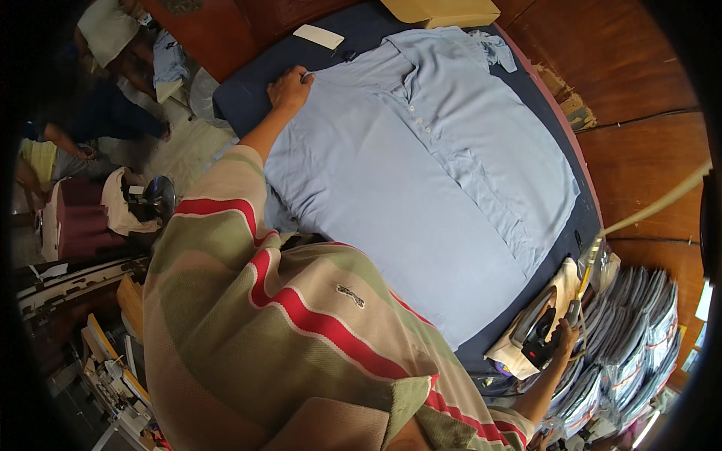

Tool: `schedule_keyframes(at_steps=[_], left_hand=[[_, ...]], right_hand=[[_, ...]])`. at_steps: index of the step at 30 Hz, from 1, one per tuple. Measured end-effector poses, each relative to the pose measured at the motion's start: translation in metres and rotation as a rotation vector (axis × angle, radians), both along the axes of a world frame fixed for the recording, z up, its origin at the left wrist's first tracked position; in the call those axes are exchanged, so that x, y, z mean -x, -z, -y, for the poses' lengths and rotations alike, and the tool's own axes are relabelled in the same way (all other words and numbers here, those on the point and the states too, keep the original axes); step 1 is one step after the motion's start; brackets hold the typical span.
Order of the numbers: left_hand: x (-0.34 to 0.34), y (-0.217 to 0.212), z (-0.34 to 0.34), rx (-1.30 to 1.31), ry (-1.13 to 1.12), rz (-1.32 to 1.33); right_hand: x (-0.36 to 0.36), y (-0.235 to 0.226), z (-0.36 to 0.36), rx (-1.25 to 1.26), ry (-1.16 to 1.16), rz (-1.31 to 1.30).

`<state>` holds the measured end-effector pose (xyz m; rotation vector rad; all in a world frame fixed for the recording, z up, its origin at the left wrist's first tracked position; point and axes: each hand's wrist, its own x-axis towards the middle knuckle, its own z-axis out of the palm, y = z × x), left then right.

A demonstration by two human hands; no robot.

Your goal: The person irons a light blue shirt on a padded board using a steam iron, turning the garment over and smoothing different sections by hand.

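A light-blue buttoned shirt (pixel 361 173) lies spread over the dark-covered table, its button placket running slantwise across it. Bent fingers of my left hand (pixel 289 90) pinch the shirt's far left edge. Over on the right, my right hand (pixel 565 340) is wrapped round the handle of a clothes iron (pixel 538 347), dark with a red spot. The iron sits at a cream cloth pad (pixel 565 282) by the table's near right corner; its soleplate is hidden. A yellowish cord (pixel 654 199) runs up from it to the right.
Dark table cover (pixel 252 94) shows around the shirt. A white card (pixel 319 36) and a cardboard box (pixel 444 11) lie at the far edge. Stacks of folded garments in clear bags (pixel 628 338) stand right of the iron. Other people (pixel 113 113) are at the far left.
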<state>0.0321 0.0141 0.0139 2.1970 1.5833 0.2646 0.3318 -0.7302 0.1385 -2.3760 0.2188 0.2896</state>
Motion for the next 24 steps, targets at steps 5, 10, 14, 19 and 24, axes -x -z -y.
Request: schedule_keyframes(at_steps=[5,10,14,19,24], left_hand=[[-0.007,-0.006,0.036,-0.567,0.309,0.108],[-0.044,-0.001,0.046,-0.407,0.54,0.046],[-0.057,0.009,0.046,-0.361,0.581,0.071],[-0.06,0.009,0.04,-0.296,0.64,0.122],[-0.047,0.002,0.033,-0.38,0.749,0.348]], right_hand=[[0.025,0.005,-0.046,0.163,-0.315,0.347],[0.087,-0.038,-0.179,0.265,-0.437,0.072],[0.102,-0.02,-0.228,0.21,-0.571,0.114],[0.105,-0.027,-0.235,0.236,-0.536,0.124],[0.055,-0.029,-0.168,0.391,-0.556,0.338]])
